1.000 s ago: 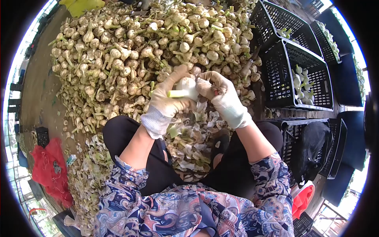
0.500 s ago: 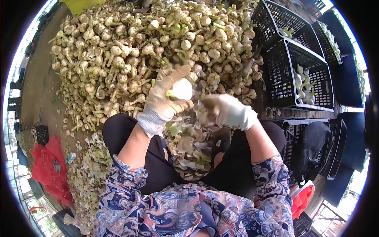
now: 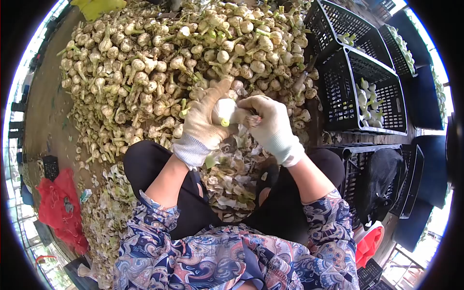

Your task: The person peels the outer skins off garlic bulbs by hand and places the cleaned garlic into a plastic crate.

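A peeled-looking white garlic bulb [image 3: 224, 110] sits in my gloved left hand [image 3: 203, 121], thumb and fingers wrapped around it. Its green cut stem end faces toward me. My right hand [image 3: 273, 123], also gloved, is closed against the bulb's right side with its forefinger and thumb. A small brownish-pink patch shows at the right fingertips; I cannot tell whether it is roots, skin or stained glove. Just beyond both hands rises a big heap of unpeeled garlic [image 3: 145, 67] with stems. Under them, between my knees, lie loose garlic skins [image 3: 229, 179].
To the right stands a black crate [image 3: 338, 89] with some white bulbs [image 3: 369, 101] inside, and another crate [image 3: 333, 24] behind it. More garlic skins [image 3: 108, 208] cover the floor at left, near a red mesh bag [image 3: 60, 205]. A dark crate [image 3: 355, 169] is beside my right knee.
My right hand has come left and up to the bulb, from a blurred position apart from it. The bulb has turned in my left hand, so its green end points toward me.
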`<state>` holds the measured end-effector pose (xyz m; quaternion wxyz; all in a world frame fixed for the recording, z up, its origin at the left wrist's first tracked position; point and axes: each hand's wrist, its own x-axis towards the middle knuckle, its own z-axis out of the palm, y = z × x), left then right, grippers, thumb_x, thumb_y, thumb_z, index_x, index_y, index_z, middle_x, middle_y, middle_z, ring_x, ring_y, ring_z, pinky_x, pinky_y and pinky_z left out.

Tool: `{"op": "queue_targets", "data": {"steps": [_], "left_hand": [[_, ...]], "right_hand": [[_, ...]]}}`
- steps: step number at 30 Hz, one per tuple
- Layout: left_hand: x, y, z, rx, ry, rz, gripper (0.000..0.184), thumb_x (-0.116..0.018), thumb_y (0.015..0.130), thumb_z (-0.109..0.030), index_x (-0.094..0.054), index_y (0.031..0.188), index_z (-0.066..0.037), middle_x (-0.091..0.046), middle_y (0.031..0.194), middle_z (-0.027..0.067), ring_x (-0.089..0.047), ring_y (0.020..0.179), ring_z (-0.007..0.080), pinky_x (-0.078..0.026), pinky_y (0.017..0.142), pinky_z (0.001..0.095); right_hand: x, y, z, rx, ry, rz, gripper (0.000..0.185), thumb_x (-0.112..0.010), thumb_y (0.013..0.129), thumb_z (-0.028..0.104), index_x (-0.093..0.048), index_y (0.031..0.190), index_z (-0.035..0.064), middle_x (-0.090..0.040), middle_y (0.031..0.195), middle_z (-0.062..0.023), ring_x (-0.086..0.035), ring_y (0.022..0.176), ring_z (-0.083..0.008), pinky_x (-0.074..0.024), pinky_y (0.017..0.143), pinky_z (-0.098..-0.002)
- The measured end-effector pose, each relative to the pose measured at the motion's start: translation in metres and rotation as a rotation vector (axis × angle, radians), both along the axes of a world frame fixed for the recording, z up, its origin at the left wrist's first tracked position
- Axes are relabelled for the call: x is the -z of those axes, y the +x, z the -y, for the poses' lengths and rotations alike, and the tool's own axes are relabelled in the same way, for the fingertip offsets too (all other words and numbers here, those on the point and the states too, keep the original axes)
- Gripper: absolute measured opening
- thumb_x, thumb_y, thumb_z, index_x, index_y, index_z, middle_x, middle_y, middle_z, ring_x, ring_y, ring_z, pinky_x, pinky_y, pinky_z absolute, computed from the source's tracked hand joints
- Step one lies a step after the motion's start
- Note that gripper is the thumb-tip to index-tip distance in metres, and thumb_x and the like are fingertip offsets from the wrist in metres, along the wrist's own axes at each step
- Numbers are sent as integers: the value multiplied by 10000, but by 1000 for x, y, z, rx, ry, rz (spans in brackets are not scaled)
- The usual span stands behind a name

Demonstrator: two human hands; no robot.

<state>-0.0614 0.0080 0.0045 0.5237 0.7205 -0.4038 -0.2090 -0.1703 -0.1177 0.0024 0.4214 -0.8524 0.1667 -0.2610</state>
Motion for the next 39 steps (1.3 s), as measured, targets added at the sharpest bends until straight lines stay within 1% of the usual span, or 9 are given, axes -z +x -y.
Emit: {"op": "queue_targets", "data": {"steps": [10, 13, 19, 21, 24, 27, 31, 36, 39], "left_hand": [[14, 1, 5, -285, -512, -1001, 266, -494, 954, -164, -584, 1170, -38, -648, 1070, 77, -613, 941, 167, -523, 826, 300], [14, 8, 3, -128, -640, -1190, 251, -533, 908, -109, -617, 1115, 3, -653, 1061, 121, -611, 1008, 261, -476, 938, 386], [27, 32, -4, -19, -787, -1597, 268, -558, 764, -64, -678, 1000, -17, -667, 960, 148, -599, 947, 309, -484, 922, 481], [34, 40, -8, 56, -849, -1573, 288, -551, 765, -57, -671, 1022, -9, -665, 952, 162, -589, 963, 324, -470, 939, 485], [36, 41, -12, 72, -780, -1430, 298, -585, 787, -41, -650, 1072, 20, -658, 952, 187, -600, 935, 319, -484, 906, 449], [34, 28, -12, -98, -632, -1243, 184, -554, 854, -65, -648, 987, 20, -668, 898, 150, -638, 820, 250, -520, 812, 365], [29, 20, -8, -279, -495, -1137, 167, -518, 845, -42, -630, 966, -20, -653, 876, 82, -634, 766, 187, -546, 715, 304], [39, 41, -9, -7, -762, -1397, 268, -484, 773, -31, -657, 977, -17, -676, 847, 116, -648, 763, 294, -546, 704, 425], [39, 38, -10, -241, -631, -1453, 258, -479, 779, -37, -644, 977, -20, -677, 878, 124, -652, 809, 253, -550, 753, 385]], "right_hand": [[5, 10, -20, -21, -223, 70, 207, -631, 675, -17, -587, 866, 48, -610, 781, -106, -613, 688, -283, -493, 610, -360], [14, 16, 14, 203, -76, 22, 54, -583, 816, -11, -608, 808, 36, -644, 772, -101, -636, 665, -199, -526, 612, -323], [48, -2, -25, -333, -210, -508, 115, -653, 712, 87, -660, 826, 68, -636, 754, -122, -632, 740, -306, -509, 684, -387], [34, 4, -2, -384, -149, -732, 264, -664, 779, 123, -641, 1031, 50, -681, 892, -129, -663, 818, -271, -525, 753, -367], [22, 3, 9, -344, 281, -296, 423, -695, 813, 166, -561, 1171, -15, -666, 990, -133, -667, 893, -187, -529, 798, -305], [-12, 9, -14, -219, 881, -126, 250, -644, 879, 154, -577, 1038, -27, -625, 896, -66, -591, 796, -120, -486, 699, -264], [-19, 16, -23, -135, 1051, -142, 109, -614, 878, 74, -588, 936, -15, -600, 767, -9, -553, 673, -81, -460, 585, -241], [20, 11, -1, -388, -16, -368, 78, -617, 774, -15, -651, 836, 19, -657, 731, -85, -664, 749, -220, -517, 684, -314], [23, 2, -8, -228, -102, -190, 409, -637, 777, 38, -571, 1181, 38, -632, 1026, -160, -643, 887, -300, -510, 774, -362]]}}
